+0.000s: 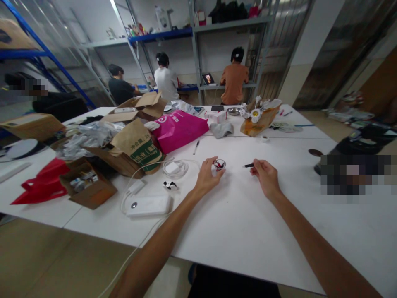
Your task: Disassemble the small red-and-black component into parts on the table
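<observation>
Stretches the left forearm (169, 229) forward and inward from the lower left of the view, bare, and angles the right forearm (310, 229) in from the lower right, also bare. Curves the left hand (206, 179) into a rounded grip, with the thumb set apart from the bent fingers. Pinches thumb against fingertips in the right hand (267, 179). Holds both hands near each other, without touching.
</observation>
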The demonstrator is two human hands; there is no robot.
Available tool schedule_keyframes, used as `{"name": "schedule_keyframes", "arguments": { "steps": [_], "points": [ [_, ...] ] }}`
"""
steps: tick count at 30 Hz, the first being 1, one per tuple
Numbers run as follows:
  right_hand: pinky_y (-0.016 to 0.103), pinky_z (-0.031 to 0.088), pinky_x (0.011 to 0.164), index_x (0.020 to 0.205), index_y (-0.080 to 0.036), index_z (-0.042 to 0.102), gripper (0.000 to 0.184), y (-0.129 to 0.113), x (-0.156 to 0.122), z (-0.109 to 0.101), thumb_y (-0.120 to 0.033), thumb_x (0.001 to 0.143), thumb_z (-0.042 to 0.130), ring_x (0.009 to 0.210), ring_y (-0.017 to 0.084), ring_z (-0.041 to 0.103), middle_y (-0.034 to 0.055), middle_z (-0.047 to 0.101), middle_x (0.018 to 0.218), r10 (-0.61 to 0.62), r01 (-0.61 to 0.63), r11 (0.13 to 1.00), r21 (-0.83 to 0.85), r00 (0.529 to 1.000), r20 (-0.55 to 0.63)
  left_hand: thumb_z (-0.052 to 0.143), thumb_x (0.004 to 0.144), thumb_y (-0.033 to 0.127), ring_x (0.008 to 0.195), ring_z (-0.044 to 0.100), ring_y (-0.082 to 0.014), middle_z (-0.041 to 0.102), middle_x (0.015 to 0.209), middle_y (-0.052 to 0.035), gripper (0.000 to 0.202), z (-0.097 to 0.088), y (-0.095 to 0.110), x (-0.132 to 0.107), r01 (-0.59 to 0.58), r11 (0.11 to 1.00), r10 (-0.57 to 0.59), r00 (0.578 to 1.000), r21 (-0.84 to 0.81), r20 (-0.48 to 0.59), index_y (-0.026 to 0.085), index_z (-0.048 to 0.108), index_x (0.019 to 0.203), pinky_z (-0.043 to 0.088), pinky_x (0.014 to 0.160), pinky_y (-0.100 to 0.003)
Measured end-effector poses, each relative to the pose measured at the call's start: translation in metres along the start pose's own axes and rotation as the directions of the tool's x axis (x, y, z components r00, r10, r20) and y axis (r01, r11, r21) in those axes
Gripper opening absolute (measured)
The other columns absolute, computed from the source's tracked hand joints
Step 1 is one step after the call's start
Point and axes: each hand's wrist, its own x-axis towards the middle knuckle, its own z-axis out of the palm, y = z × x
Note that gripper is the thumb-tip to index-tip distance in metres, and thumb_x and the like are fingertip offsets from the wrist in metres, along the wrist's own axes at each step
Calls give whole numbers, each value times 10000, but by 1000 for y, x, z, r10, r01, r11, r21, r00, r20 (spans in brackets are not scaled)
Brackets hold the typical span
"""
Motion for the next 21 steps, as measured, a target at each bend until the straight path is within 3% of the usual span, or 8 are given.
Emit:
{"name": "schedule_keyframes", "arguments": {
  "steps": [6, 11, 14, 17, 21],
  "points": [
    [230, 505, 611, 866, -192, 644, 562, -1, 1, -3, -742, 865, 756, 631, 86, 583, 11, 661, 745, -27, 28, 998, -65, 999, 17, 753, 971, 339, 1325, 575, -295, 629, 1370, -144, 465, -7, 22, -3, -149, 989, 150, 982, 21, -115, 215, 609, 1396, 473, 1175, -492],
    [234, 491, 592, 846, -194, 641, 591, -5, 0, 0, -774, 845, 754, 610, 86, 565, 15, 657, 734, -37, 37, 996, -75, 999, 8, 684, 1026, 351, 1250, 613, -287, 675, 1260, -134, 282, -10, 43, -7, -222, 975, 219, 963, -4, -154, 225, 661, 1277, 515, 1113, -487],
    [235, 483, 595, 830, -195, 645, 580, -11, -5, 6, -761, 843, 769, 608, 88, 564, 16, 653, 718, -35, 39, 996, -82, 998, 59, 658, 1047, 362, 1151, 654, -262, 701, 1184, -127, 269, -7, 48, -12, -279, 958, 275, 959, -59, -70, 219, 667, 1274, 563, 1035, -444],
    [241, 481, 608, 814, -198, 648, 557, -19, -15, 15, -740, 864, 765, 609, 95, 571, 17, 646, 691, -50, 68, 991, -115, 987, 151, 660, 1048, 417, 1121, 679, -261, 721, 1174, -134, 369, -2, 49, -17, -331, 942, 335, 938, -56, 86, 207, 659, 1351, 577, 1037, -440],
    [243, 478, 601, 798, -203, 638, 568, -26, -28, 27, -752, 847, 773, 601, 101, 575, 19, 649, 669, -53, 94, 981, -169, 971, 233, 598, 1078, 459, 1085, 703, -264, 750, 1138, -135, 356, 5, 47, -22, -312, 950, 305, 931, -1, 199, 214, 713, 1309, 579, 1040, -449]
  ]
}}
